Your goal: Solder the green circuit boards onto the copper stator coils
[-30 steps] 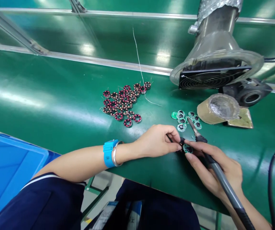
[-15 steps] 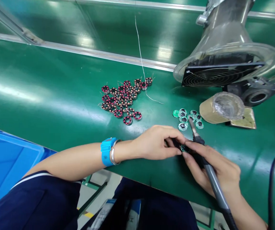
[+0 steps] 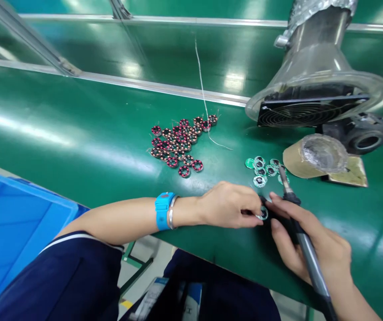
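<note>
Between its thumb and fingers my left hand [image 3: 233, 206] pinches a small round circuit board [image 3: 262, 213] with a black centre. My right hand [image 3: 315, 236] is wrapped round a soldering iron [image 3: 310, 258], its metal tip pointing up and away over several round green boards [image 3: 259, 171] lying on the table. The right fingertips are a little to the right of the held board. Farther left lie several copper-wound rings [image 3: 178, 142] with red and black segments. A thin solder wire [image 3: 202, 84] hangs down beside them, its end bent to the right.
A fume extractor hood [image 3: 315, 89] with a black fan grille stands at the back right. Below it are a tan cup [image 3: 298, 158], a yellowish block [image 3: 353, 171] and a black round-holed fixture [image 3: 365, 136]. A blue bin [image 3: 21, 223] is at the left, beyond the green table's [image 3: 61, 169] front edge.
The right fingertips have come away from the small board, which stays in my left hand and now shows more clearly. The camera view has shifted slightly, moving everything a little rightward and down.
</note>
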Motion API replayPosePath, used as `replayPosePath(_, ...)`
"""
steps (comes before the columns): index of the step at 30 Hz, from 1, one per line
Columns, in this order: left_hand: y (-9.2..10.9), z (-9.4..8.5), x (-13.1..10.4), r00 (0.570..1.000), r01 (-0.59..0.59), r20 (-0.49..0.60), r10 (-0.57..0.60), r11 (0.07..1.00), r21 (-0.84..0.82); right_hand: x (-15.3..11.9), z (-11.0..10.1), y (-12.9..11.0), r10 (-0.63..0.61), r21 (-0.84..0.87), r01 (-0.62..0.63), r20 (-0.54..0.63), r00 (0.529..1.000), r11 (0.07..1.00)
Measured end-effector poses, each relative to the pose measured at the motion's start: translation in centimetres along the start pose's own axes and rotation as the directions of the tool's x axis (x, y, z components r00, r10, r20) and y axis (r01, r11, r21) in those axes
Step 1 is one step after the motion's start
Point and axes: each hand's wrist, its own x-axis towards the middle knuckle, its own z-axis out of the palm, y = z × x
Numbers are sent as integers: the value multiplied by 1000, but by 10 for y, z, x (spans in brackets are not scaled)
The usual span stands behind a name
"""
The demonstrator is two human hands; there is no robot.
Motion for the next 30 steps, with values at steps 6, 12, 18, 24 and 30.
replayPosePath(6,14,-10,-24,950,-194,286,123,952,236,-2,0,0,-1,-13,1,26,1000,1000)
replayPosePath(12,23,-43,-19,926,-139,378,18,945,296,-1,4,2,-62,-16,61,-37,997,998)
replayPosePath(18,20,-108,-28,855,319,35,-518,578,751,-3,8,2,-37,27,39,-79,996,999)
replayPosePath(24,7,-109,-30,798,333,60,-600,522,786,-10,13,-1,-154,153,162,-63,986,975)
replayPosePath(30,10,-104,-26,805,275,208,-556,659,700,3,23,2,-271,80,268,24,962,960)
